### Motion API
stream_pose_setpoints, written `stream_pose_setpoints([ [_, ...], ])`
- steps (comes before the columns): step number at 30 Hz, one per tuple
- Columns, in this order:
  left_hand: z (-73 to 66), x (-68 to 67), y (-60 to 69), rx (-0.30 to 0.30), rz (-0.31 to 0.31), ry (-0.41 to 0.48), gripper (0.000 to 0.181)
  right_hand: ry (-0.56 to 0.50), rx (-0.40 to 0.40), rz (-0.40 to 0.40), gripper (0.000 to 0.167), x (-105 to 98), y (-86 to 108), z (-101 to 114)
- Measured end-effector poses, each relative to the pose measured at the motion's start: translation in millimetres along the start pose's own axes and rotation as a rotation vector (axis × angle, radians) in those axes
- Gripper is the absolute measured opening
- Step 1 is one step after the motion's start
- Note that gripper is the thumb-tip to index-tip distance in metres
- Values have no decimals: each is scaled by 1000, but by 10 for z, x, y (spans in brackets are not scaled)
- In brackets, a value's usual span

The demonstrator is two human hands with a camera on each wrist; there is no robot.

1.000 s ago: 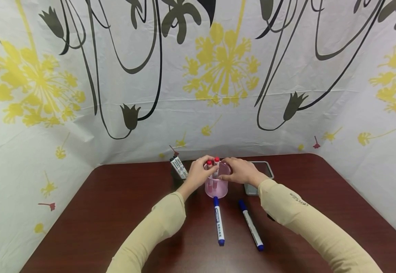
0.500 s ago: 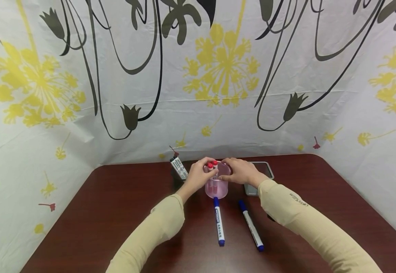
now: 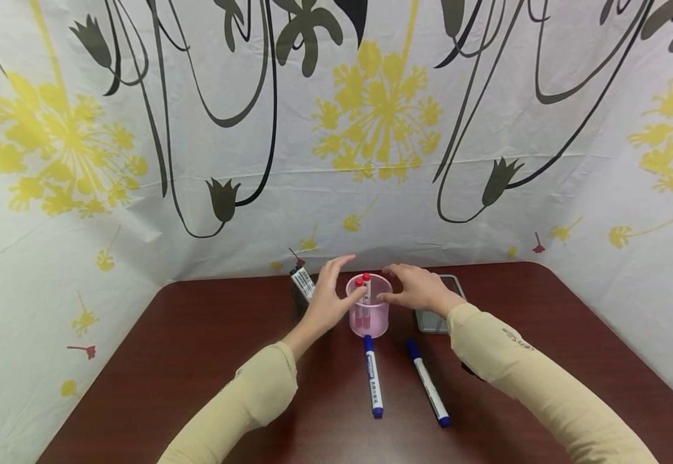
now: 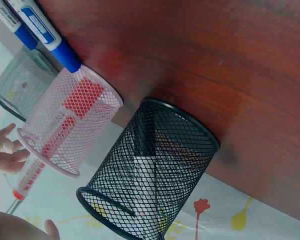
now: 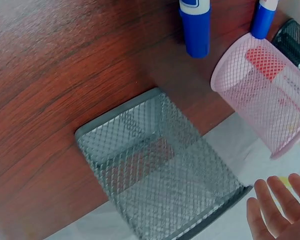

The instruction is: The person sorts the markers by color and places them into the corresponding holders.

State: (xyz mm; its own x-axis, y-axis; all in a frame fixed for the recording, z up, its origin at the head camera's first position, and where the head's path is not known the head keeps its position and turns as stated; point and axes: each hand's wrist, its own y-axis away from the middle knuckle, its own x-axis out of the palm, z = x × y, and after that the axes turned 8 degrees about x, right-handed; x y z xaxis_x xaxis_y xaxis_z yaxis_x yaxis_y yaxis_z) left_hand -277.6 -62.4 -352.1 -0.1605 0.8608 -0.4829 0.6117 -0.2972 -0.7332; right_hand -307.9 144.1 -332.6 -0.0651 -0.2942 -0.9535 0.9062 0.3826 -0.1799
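Two red-capped markers stand in the pink mesh pen cup near the back of the table. Left of the cup, my left hand has its fingers spread and its thumb near the markers; it holds nothing. On the other side, my right hand is at the rim with relaxed fingers and nothing in them; whether it touches the rim I cannot tell. Two blue-capped whiteboard markers, a nearer-centre one and a right one, lie on the table in front.
A black mesh pen cup holding a black-capped marker stands left of the pink one, partly behind my left hand. A grey mesh holder stands to the right, partly behind my right hand. Patterned cloth hangs behind the table.
My left fingers have let go of the red markers and spread, moving left of the cup. The markers have sunk lower into it. My right hand has shifted slightly right.
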Motion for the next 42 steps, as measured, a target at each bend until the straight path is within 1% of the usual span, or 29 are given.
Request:
stream_pose_setpoints([
  [6, -54, -77, 106, 44, 10, 0, 57, -9, 24, -37, 61, -95, 31, -69],
  [10, -69, -118, 172, 97, 10, -7, 57, -17, 32, -67, 57, -161, 51, -135],
  [13, -78, -145, 228, 127, 18, -16, 55, -25, 41, -73, 55, -214, 66, -204],
  [14, -82, -155, 252, 134, 28, -22, 54, -30, 46, -71, 55, -235, 75, -225],
  [17, -91, -177, 321, 182, 59, -39, 49, -35, 65, -72, 57, -287, 107, -303],
  [22, -94, -194, 453, 290, 121, -94, 41, -33, 88, -96, 58, -341, 178, -446],
  [24, -87, -193, 501, 328, 156, -133, 38, -29, 101, -104, 57, -351, 206, -503],
  [27, -77, -188, 566, 395, 227, -215, 34, -19, 118, -106, 56, -355, 249, -592],
  [30, -57, -168, 625, 502, 314, -319, 32, -15, 133, -105, 59, -352, 302, -665],
  [32, -50, -150, 659, 584, 375, -393, 33, -16, 134, -110, 61, -348, 342, -705],
  [34, -52, -129, 694, 654, 434, -446, 33, -17, 137, -119, 62, -341, 378, -745],
  [37, -59, -91, 755, 733, 509, -521, 32, -13, 137, -121, 63, -329, 421, -798],
  [42, -90, -30, 867, 796, 630, -595, 31, 2, 160, -83, 69, -323, 470, -857],
])
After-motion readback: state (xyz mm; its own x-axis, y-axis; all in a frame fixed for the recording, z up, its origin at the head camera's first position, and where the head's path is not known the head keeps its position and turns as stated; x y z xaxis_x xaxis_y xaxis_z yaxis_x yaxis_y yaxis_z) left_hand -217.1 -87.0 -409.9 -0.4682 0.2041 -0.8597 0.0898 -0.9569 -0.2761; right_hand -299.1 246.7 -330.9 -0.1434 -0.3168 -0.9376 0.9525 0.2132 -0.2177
